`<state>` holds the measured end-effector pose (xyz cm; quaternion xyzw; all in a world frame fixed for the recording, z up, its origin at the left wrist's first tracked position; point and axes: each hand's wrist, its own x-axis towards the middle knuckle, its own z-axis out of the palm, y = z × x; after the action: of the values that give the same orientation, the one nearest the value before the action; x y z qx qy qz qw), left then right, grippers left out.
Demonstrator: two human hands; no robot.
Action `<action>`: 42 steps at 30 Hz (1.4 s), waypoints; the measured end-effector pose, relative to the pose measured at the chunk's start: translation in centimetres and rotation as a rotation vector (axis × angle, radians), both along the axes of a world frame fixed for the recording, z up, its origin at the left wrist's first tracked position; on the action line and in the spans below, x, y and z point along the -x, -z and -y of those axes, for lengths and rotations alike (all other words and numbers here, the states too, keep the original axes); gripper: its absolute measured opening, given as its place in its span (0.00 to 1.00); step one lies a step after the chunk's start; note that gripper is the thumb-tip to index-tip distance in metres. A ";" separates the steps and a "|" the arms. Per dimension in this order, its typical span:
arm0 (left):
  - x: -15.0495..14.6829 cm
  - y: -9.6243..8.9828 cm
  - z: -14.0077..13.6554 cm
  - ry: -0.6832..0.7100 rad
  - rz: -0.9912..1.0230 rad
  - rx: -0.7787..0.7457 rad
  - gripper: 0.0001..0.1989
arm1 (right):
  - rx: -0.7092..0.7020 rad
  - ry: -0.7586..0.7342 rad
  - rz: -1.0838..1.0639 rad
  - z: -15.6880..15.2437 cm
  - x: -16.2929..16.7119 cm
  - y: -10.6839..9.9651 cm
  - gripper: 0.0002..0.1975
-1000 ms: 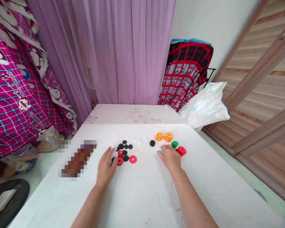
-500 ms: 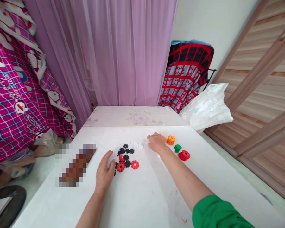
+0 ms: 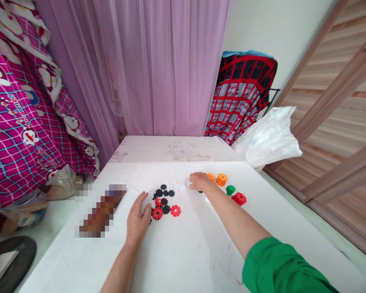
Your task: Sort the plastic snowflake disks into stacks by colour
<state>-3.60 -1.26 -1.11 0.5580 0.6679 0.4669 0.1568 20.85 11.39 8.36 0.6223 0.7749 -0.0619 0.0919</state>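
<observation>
My left hand [image 3: 139, 215] rests on the white table at the left edge of a loose pile, thumb and fingers apart, holding nothing. Beside it lie black notched plastic discs [image 3: 166, 209], red notched discs [image 3: 157, 213] and, behind them, a spread of white discs [image 3: 175, 185]. One red disc [image 3: 175, 211] lies apart on the right. My right hand [image 3: 199, 181] is low over the table, right of the white pieces, its fingers curled down; what they hold is hidden. A black piece [image 3: 200, 191] peeks out beneath it, and a white piece [image 3: 207, 200] shows by the wrist.
Right of my right forearm stand stacked orange discs [image 3: 221, 179], a green stack [image 3: 230, 190] and a red stack [image 3: 239, 198]. A blurred-out brown object [image 3: 102, 211] lies on the left of the table [image 3: 177, 256]. A white plastic bag [image 3: 266, 136] hangs past the far right corner.
My right hand's fingers are more curled, and a black piece now shows beneath it. My left hand keeps its place beside the pile. The whole view has shifted slightly.
</observation>
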 end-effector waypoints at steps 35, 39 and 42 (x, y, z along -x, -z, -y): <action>0.2 0.1 -0.1 0.007 -0.007 0.005 0.21 | 0.022 0.029 0.054 7.1 -6.3 -0.6 0.18; 0.1 0.1 -0.1 0.008 0.001 0.013 0.22 | 0.042 0.028 0.091 7.3 -6.0 -0.9 0.20; 0.1 -0.1 0.0 0.007 0.008 0.019 0.21 | 0.056 0.022 0.093 7.3 -5.9 -0.8 0.20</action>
<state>-3.71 -1.22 -1.03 0.5568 0.6698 0.4623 0.1664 26.72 4.09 9.17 0.6302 0.7608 -0.0555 0.1443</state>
